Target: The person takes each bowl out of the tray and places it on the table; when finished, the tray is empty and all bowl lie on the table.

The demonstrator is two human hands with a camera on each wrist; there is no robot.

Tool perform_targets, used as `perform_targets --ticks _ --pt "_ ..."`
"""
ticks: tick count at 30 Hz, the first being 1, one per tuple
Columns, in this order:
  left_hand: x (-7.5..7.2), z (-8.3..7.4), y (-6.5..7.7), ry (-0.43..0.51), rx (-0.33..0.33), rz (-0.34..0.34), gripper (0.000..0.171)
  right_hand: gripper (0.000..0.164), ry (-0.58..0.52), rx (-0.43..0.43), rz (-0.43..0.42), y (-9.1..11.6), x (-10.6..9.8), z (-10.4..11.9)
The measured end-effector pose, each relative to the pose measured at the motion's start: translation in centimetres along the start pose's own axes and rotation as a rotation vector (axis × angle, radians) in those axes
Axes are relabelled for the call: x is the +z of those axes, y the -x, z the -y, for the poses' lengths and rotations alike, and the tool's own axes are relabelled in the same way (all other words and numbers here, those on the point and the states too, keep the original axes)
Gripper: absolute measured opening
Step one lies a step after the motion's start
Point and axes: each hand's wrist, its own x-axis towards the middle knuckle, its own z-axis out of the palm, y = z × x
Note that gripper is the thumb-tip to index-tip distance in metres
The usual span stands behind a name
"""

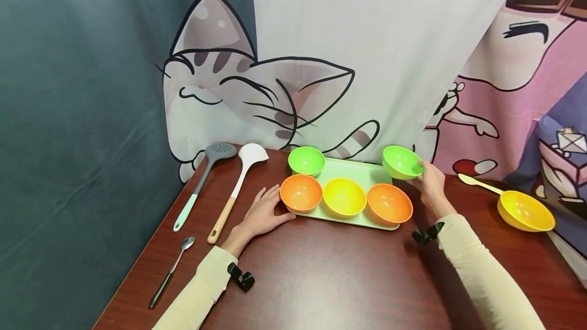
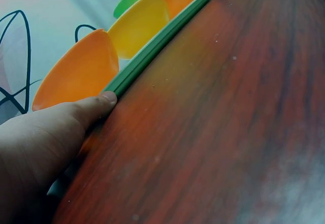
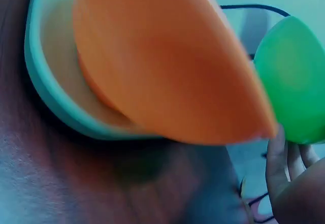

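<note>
The right grip (image 1: 431,185) pinches a bright-green round bowl (image 1: 400,163). The left grip (image 1: 263,213), fingers extended, touches a pale-green rectangular tray (image 1: 355,169) just to its right.

A dark reddish-brown wooden table (image 1: 321,269) with a glossy surface bears everything. Between the left hand (image 1: 263,215) and the right hand (image 1: 431,185) a pale green tray (image 1: 355,171) lies flat on it. Just left of the left hand lies a white ladle (image 1: 236,192) with a wooden handle, and beyond that a grey skimmer (image 1: 202,182). Left of the left hand and nearer the person is a dark-handled spoon (image 1: 172,269). Right of the right hand sits a yellow scoop (image 1: 526,211), its paler handle angled toward that hand.
</note>
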Motion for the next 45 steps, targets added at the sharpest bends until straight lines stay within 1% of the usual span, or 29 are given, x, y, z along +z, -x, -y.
perform_targets --ticks 2,4,7,14,17,21,24,28,31,33,35,39,43,45 --pt "0.1 -0.1 -0.1 -0.001 0.009 -0.001 0.086 0.009 -0.031 0.024 -0.047 0.2 -1.1 -0.5" --pt "0.2 -0.2 -0.1 -0.001 0.018 -0.005 0.086 0.009 -0.037 0.019 -0.084 0.5 -1.9 -1.0" --pt "0.0 -0.4 -0.2 0.004 0.017 -0.004 0.086 0.008 -0.037 -0.003 -0.097 0.8 -2.7 -1.5" --pt "-0.1 -0.3 0.0 0.001 0.012 -0.011 0.085 0.009 -0.116 -0.038 -0.110 0.9 -3.2 -1.8" --pt "-0.2 -0.4 0.0 0.002 0.016 -0.021 0.085 0.007 -0.108 -0.052 -0.128 1.1 -3.5 -1.9" --pt "-0.1 -0.4 0.0 0.001 0.016 -0.023 0.085 0.010 -0.120 -0.036 -0.170 1.7 -3.9 -2.4" --pt "0.0 -0.3 0.0 0.000 0.006 -0.011 0.086 0.011 -0.174 -0.031 -0.211 2.2 -4.3 -3.1" --pt "0.1 -0.3 0.1 -0.007 -0.004 -0.004 0.086 0.009 -0.257 -0.069 -0.268 2.7 -4.7 -3.8" --pt "0.1 -0.3 0.1 -0.003 0.010 -0.015 0.086 0.007 -0.321 -0.119 -0.336 2.8 -5.1 -4.2" --pt "0.2 -0.4 0.1 0.002 0.024 -0.024 0.085 0.007 -0.337 -0.152 -0.382 2.8 -5.4 -4.3" --pt "0.2 -0.4 0.2 0.005 0.035 -0.032 0.085 0.007 -0.325 -0.177 -0.405 2.6 -5.6 -4.4" --pt "0.0 -0.3 0.2 -0.005 0.022 -0.039 0.086 0.007 -0.266 -0.196 -0.395 2.5 -5.3 -4.5" --pt "0.0 -0.2 0.2 -0.004 0.010 -0.031 0.086 0.008 -0.220 -0.209 -0.395 2.5 -5.0 -4.7" --pt "0.0 -0.2 0.2 0.000 0.009 -0.020 0.087 0.008 -0.219 -0.210 -0.403 2.5 -5.1 -4.7"
